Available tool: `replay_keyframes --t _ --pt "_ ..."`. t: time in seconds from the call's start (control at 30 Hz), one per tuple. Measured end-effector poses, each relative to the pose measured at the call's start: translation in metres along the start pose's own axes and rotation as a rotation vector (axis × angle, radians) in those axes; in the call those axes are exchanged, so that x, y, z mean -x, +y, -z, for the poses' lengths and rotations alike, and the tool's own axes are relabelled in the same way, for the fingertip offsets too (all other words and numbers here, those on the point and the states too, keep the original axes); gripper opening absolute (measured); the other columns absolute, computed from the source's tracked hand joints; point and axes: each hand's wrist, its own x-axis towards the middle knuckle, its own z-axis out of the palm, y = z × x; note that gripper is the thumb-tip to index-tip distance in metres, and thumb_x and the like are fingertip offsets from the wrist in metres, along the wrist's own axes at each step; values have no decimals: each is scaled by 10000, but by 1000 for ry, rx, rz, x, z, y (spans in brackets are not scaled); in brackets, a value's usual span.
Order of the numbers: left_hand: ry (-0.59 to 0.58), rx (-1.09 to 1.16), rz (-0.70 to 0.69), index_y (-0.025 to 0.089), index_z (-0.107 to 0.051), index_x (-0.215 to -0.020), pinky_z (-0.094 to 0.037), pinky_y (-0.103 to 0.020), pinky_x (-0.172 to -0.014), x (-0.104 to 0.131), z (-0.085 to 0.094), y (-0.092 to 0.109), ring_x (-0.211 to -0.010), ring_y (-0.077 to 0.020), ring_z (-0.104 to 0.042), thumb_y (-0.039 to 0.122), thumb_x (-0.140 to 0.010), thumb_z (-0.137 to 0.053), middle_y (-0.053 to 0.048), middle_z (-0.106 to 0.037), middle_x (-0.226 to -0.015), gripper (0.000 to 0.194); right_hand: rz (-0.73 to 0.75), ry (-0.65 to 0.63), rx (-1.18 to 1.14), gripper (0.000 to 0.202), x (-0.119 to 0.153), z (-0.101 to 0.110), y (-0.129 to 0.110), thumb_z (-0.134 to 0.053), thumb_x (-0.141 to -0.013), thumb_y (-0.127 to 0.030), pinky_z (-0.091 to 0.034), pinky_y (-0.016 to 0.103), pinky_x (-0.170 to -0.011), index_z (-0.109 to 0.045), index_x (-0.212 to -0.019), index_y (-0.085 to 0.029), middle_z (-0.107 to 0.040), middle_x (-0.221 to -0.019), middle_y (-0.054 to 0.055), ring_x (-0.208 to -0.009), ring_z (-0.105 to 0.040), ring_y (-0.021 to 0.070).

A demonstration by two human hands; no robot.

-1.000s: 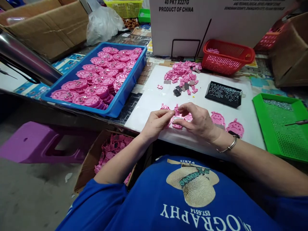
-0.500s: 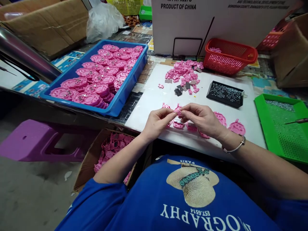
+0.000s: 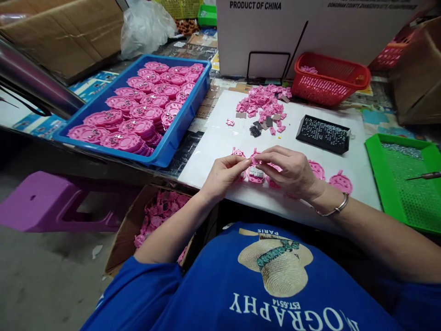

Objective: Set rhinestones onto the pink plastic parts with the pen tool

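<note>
My left hand (image 3: 229,174) and my right hand (image 3: 287,170) meet fingertip to fingertip over a round pink plastic part (image 3: 255,178) on the white board (image 3: 220,133). A silvery-grey rectangular piece (image 3: 256,172) sits in the middle of that part. Thumb and forefinger of each hand are pinched at its upper edge, where a small pink piece shows between them; most of it is hidden. More round pink parts lie in a row on both sides, partly under my right hand, with one pink disc (image 3: 341,183) at the right end.
Beyond my hands lie a heap of small pink pieces (image 3: 263,101), dark flat squares and a black tray of screws (image 3: 323,133). A blue tray of pink parts (image 3: 165,154) stands left. A green tray (image 3: 375,174) with a screwdriver is right; a red basket (image 3: 324,89) stands behind.
My right hand has rolled slightly and its fingers have lifted, so more of the grey piece shows. My left hand stays nearly in place. The view has shifted a little.
</note>
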Motion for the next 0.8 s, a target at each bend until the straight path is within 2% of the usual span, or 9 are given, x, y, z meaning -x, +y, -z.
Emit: replay_keyframes --t 0.1,0.17,0.23,0.3,0.37,0.5,0.8 --pt "67 -295 -195 136 -742 -922 -372 -222 -567 2 5 -8 -557 -83 -481 496 -888 -666 18 -591 -633 369 -164 20 -23 110 1 3 7 -645 -912 -155 -556 285 -697 -737 -935 -99 -733 -846 95 -746 -682 169" --pt "104 -640 -404 155 -740 -1078 -391 -234 -601 5 7 -15 -625 -109 -551 499 -923 -628 -15 -652 -711 394 -314 38 -15 96 4 3 16 -666 -886 -150 -547 301 -701 -749 -919 -115 -741 -836 80 -732 -683 175" --pt "63 -1019 -543 187 -710 -1186 -349 -240 -567 8 5 -19 -655 -125 -586 493 -955 -591 -31 -679 -754 401 -377 15 10 101 7 1 25 -666 -868 -138 -539 311 -714 -762 -900 -129 -747 -834 76 -738 -688 184" --pt "-27 -1327 -558 207 -674 -1243 -293 -250 -523 10 -1 -21 -674 -138 -617 473 -974 -572 -40 -697 -797 392 -375 -42 43 113 10 -4 32 -655 -862 -135 -529 321 -724 -767 -863 -140 -745 -825 78 -746 -685 195" --pt "-92 -1511 -512 201 -655 -1246 -266 -263 -504 10 -8 -18 -699 -154 -643 445 -989 -555 -51 -703 -834 369 -373 -86 82 123 11 -11 37 -645 -862 -147 -516 333 -713 -766 -838 -147 -736 -807 83 -731 -668 203" --pt "-136 -1633 -435 198 -669 -1146 -264 -291 -503 9 -18 -13 -725 -186 -664 416 -1021 -490 -63 -692 -849 308 -388 -119 117 113 11 -20 41 -652 -858 -167 -493 340 -708 -756 -816 -159 -722 -789 82 -723 -641 205" --pt "-159 -1659 -419 207 -659 -1165 -264 -320 -506 7 -17 -16 -768 -200 -681 297 -1031 -466 -51 -684 -842 251 -368 -195 169 157 12 -24 41 -609 -875 -179 -450 341 -710 -726 -771 -171 -696 -751 70 -712 -596 201"
